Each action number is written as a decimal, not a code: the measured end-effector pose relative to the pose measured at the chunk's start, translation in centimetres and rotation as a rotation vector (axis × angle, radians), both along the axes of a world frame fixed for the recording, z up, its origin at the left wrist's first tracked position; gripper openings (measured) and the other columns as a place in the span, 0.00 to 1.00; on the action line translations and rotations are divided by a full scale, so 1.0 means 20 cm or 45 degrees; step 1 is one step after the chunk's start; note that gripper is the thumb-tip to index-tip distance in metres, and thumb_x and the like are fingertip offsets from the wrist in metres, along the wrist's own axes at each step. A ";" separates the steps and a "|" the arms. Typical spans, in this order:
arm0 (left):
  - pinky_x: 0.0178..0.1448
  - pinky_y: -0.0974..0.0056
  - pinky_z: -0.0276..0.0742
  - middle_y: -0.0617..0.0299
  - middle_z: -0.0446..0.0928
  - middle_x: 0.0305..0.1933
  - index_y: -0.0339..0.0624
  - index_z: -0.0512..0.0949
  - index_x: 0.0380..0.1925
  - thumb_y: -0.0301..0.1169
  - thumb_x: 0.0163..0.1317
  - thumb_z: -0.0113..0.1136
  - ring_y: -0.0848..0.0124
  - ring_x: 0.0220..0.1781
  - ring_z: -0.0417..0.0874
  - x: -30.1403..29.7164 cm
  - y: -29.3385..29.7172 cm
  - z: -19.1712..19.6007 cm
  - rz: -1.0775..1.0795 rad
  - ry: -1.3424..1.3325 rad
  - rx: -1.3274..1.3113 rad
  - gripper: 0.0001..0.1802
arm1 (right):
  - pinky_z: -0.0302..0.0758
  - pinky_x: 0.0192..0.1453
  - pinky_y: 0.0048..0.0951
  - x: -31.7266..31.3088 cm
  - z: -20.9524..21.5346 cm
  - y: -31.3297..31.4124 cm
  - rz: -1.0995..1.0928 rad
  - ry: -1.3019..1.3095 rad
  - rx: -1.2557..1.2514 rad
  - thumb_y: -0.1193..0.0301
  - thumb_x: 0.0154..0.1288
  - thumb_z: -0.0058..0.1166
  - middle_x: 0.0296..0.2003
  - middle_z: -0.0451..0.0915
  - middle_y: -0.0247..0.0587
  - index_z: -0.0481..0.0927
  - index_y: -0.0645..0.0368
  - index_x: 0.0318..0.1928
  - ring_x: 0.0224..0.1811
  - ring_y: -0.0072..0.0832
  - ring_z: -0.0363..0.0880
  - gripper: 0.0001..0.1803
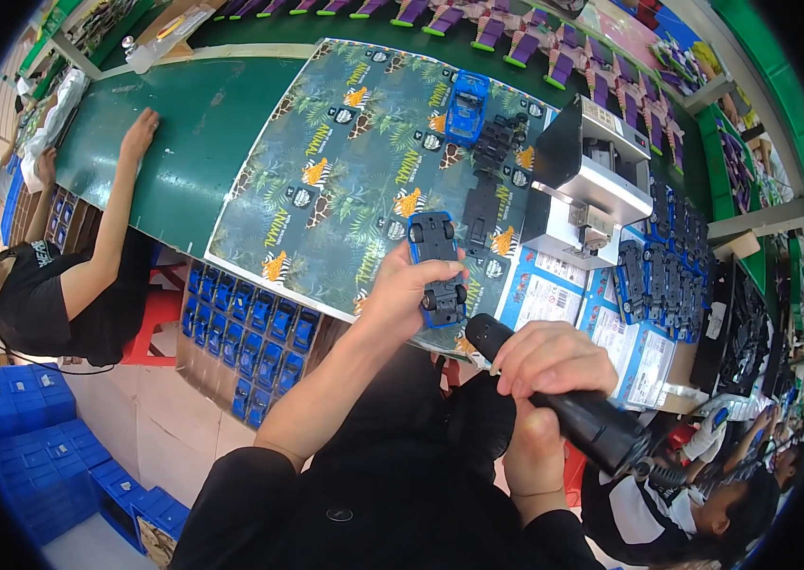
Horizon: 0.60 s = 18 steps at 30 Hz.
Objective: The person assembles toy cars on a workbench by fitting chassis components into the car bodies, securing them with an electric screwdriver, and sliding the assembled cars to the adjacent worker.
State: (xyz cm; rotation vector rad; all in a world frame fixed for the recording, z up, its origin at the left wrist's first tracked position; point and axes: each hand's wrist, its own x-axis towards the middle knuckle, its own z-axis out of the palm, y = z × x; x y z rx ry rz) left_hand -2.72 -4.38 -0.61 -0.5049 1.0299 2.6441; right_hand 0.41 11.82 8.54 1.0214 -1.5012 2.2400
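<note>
My left hand grips a blue toy car, turned so its black underside and wheels face up. My right hand is wrapped around a black electric screwdriver, whose front end sits just below and right of the car. Both hover over the near edge of a mat printed with leaves and tigers. Another blue toy car lies on the mat farther back, beside black chassis parts.
A grey metal machine stands right of the mat, with rows of black chassis beyond it. A carton of blue cars sits below the table edge. A seated person at the left rests a hand on the green table. Another person is at the lower right.
</note>
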 end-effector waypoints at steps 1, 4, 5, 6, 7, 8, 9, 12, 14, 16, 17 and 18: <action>0.45 0.57 0.82 0.57 0.79 0.44 0.40 0.70 0.60 0.19 0.53 0.64 0.65 0.41 0.83 0.00 0.01 0.01 0.005 0.010 0.013 0.31 | 0.79 0.26 0.32 -0.01 0.02 0.00 0.022 0.069 0.026 0.68 0.52 0.74 0.23 0.79 0.40 0.75 0.60 0.38 0.20 0.32 0.80 0.20; 0.40 0.59 0.83 0.55 0.79 0.41 0.36 0.72 0.46 0.19 0.53 0.65 0.66 0.38 0.84 -0.01 0.02 0.03 0.057 -0.010 0.017 0.20 | 0.81 0.28 0.33 -0.01 0.05 0.00 0.068 0.178 0.090 0.69 0.50 0.75 0.23 0.78 0.40 0.74 0.62 0.39 0.21 0.33 0.80 0.22; 0.42 0.58 0.83 0.56 0.79 0.42 0.37 0.72 0.50 0.19 0.54 0.65 0.66 0.40 0.83 -0.01 0.01 0.01 0.049 -0.014 0.014 0.23 | 0.80 0.25 0.31 -0.01 0.06 -0.01 0.022 0.232 0.126 0.63 0.54 0.72 0.21 0.77 0.38 0.73 0.60 0.37 0.18 0.30 0.79 0.21; 0.45 0.57 0.83 0.57 0.79 0.44 0.38 0.72 0.54 0.20 0.55 0.65 0.66 0.41 0.83 -0.02 0.02 0.01 0.033 -0.017 0.017 0.25 | 0.79 0.22 0.30 0.00 0.07 -0.02 -0.032 0.286 0.167 0.57 0.57 0.70 0.19 0.75 0.35 0.73 0.59 0.35 0.15 0.28 0.77 0.22; 0.45 0.57 0.83 0.57 0.79 0.44 0.38 0.72 0.54 0.20 0.55 0.65 0.66 0.41 0.83 -0.02 0.02 0.01 0.042 -0.009 0.026 0.25 | 0.79 0.22 0.30 0.00 0.07 -0.01 -0.022 0.295 0.175 0.57 0.57 0.70 0.19 0.75 0.35 0.73 0.59 0.35 0.15 0.28 0.77 0.22; 0.44 0.57 0.83 0.57 0.79 0.43 0.38 0.72 0.51 0.20 0.55 0.65 0.66 0.41 0.83 -0.02 0.03 0.02 0.035 -0.029 0.023 0.22 | 0.80 0.23 0.30 0.00 0.08 -0.01 -0.006 0.334 0.202 0.57 0.57 0.70 0.19 0.75 0.35 0.73 0.60 0.35 0.16 0.28 0.78 0.22; 0.44 0.57 0.83 0.57 0.79 0.43 0.37 0.72 0.48 0.20 0.56 0.65 0.66 0.41 0.83 -0.02 0.03 0.02 0.029 -0.051 0.018 0.20 | 0.80 0.23 0.30 0.00 0.07 -0.01 0.011 0.373 0.227 0.58 0.56 0.71 0.19 0.76 0.36 0.73 0.60 0.36 0.16 0.28 0.78 0.23; 0.42 0.58 0.82 0.56 0.79 0.42 0.37 0.72 0.45 0.21 0.56 0.65 0.67 0.41 0.83 -0.03 0.04 0.05 0.038 -0.059 0.000 0.17 | 0.81 0.24 0.30 0.00 0.07 -0.03 0.036 0.421 0.257 0.58 0.56 0.71 0.19 0.76 0.37 0.73 0.60 0.36 0.16 0.28 0.78 0.23; 0.40 0.60 0.81 0.57 0.79 0.39 0.36 0.72 0.43 0.20 0.55 0.65 0.68 0.38 0.83 -0.03 0.04 0.05 0.060 -0.051 0.011 0.16 | 0.81 0.24 0.30 0.00 0.07 -0.04 0.046 0.440 0.266 0.58 0.55 0.72 0.19 0.76 0.37 0.73 0.61 0.35 0.17 0.28 0.79 0.23; 0.37 0.62 0.81 0.57 0.79 0.35 0.36 0.73 0.41 0.20 0.53 0.64 0.69 0.35 0.82 -0.03 0.04 0.05 0.088 -0.047 0.020 0.15 | 0.81 0.24 0.31 0.00 0.06 -0.05 0.074 0.457 0.261 0.58 0.55 0.72 0.19 0.76 0.38 0.73 0.61 0.36 0.17 0.29 0.79 0.23; 0.36 0.62 0.80 0.57 0.79 0.34 0.36 0.73 0.41 0.20 0.54 0.64 0.70 0.34 0.82 -0.03 0.03 0.04 0.088 -0.060 0.010 0.15 | 0.81 0.24 0.31 0.00 0.05 -0.05 0.087 0.467 0.256 0.58 0.55 0.72 0.19 0.77 0.38 0.73 0.61 0.36 0.17 0.29 0.79 0.23; 0.36 0.63 0.80 0.58 0.79 0.34 0.36 0.73 0.40 0.20 0.54 0.64 0.70 0.34 0.82 -0.03 0.04 0.04 0.077 -0.073 0.005 0.14 | 0.81 0.24 0.31 0.00 0.06 -0.05 0.093 0.470 0.262 0.58 0.55 0.72 0.19 0.77 0.38 0.73 0.61 0.36 0.17 0.29 0.79 0.23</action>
